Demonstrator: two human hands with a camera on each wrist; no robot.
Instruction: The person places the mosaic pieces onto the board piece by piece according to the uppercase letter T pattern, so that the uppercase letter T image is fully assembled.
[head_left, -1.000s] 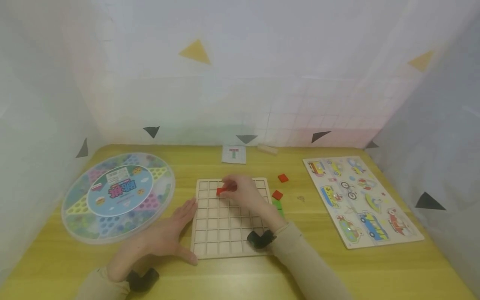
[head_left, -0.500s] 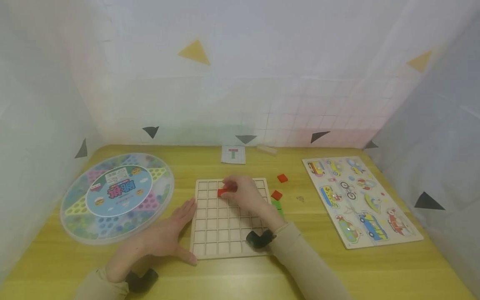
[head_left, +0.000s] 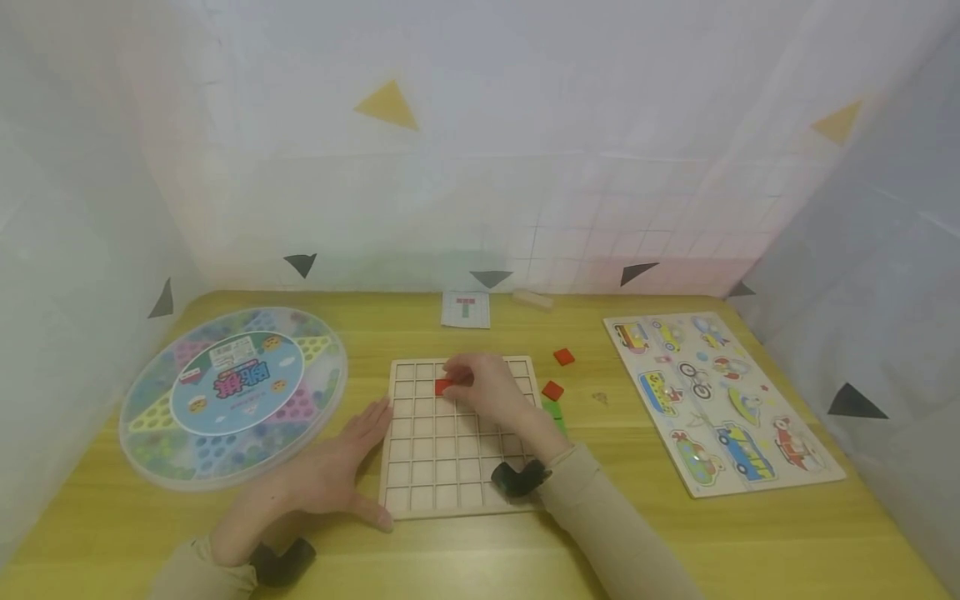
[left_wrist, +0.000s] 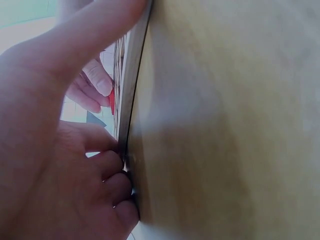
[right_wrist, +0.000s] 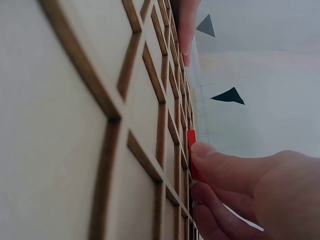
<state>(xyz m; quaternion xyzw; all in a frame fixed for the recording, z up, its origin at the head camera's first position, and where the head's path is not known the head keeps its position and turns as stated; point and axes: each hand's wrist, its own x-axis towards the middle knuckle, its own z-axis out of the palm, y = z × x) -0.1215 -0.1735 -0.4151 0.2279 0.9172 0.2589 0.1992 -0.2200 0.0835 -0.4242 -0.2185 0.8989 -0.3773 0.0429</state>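
A wooden grid board (head_left: 432,475) lies flat at the middle of the table. My right hand (head_left: 491,390) is over its upper part, thumb and fingers pinching a red square tile (head_left: 442,387) at the grid, near the second row from the top. The right wrist view has the thumb on this red tile, close against the slats; whether it sits fully in a cell I cannot tell. My left hand (head_left: 330,471) rests along the board's left side, fingers extended and thumb spread toward the lower left corner. Part of the grid is hidden beneath the right hand and wrist.
Two loose red tiles (head_left: 564,357) and some green tiles (head_left: 553,410) lie right of the board. Behind it are a card (head_left: 466,321) with a red-and-green T and a small wooden stick (head_left: 533,299). A round Chinese checkers set (head_left: 236,387) and a vehicle puzzle board (head_left: 705,421) flank it.
The red tile in my right hand has shifted slightly and now looks flatter and squarer to the grid. The left hand has stayed at the board's edge.
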